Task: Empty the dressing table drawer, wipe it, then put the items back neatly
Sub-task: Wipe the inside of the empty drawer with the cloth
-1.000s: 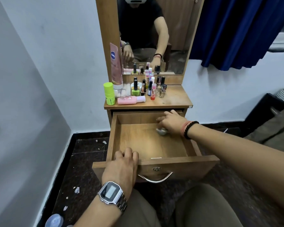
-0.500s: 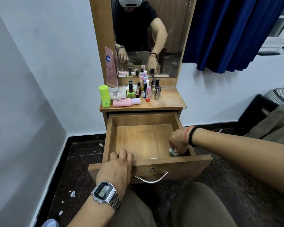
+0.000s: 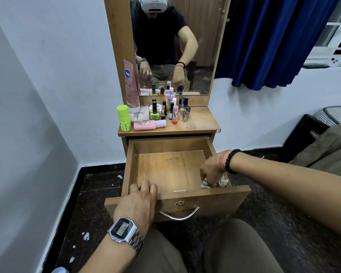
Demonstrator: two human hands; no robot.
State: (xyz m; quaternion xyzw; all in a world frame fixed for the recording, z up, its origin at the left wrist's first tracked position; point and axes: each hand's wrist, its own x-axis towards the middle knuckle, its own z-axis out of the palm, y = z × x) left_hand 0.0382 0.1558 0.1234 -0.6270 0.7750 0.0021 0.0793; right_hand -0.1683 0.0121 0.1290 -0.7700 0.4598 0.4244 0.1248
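Note:
The wooden drawer stands pulled out, and no items lie inside it. My right hand is in the drawer's near right corner, closed on a crumpled wiping cloth that presses against the floor of the drawer. My left hand grips the top edge of the drawer front, left of the metal handle. On the dressing table top stand the removed items: a green bottle, a pink bottle lying on its side, a tall pink tube and several nail polish bottles.
A mirror rises behind the table top. White walls close in on the left and behind. A blue curtain hangs at the right, with a dark bag below. My knees are just under the drawer front. Paper scraps lie on the dark floor.
My right hand has drawn the cloth from the back middle of the drawer to the near right corner. My left hand has stayed on the drawer front.

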